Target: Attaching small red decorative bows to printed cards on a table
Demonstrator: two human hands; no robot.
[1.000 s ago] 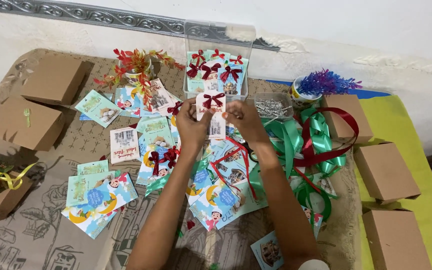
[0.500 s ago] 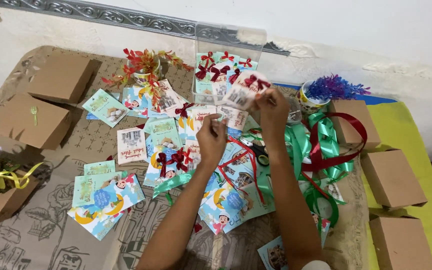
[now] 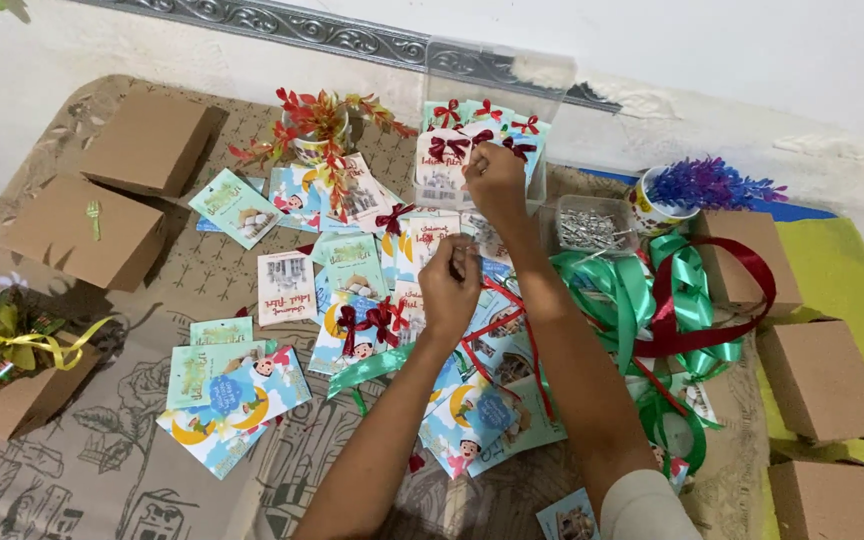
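Bowed card (image 3: 442, 160) under right hand (image 3: 495, 180)

Right hand (image 3: 497, 180) covers part of the card (image 3: 442, 165) it touches; left hand's (image 3: 449, 285) fist contents too small to tell. Bottom-right box (image 3: 830, 502) cut off by frame edge.

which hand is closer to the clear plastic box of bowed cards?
Right. The right hand is at the front of the clear plastic box, touching a white card with a red bow there. The left hand is lower, over the spread cards.
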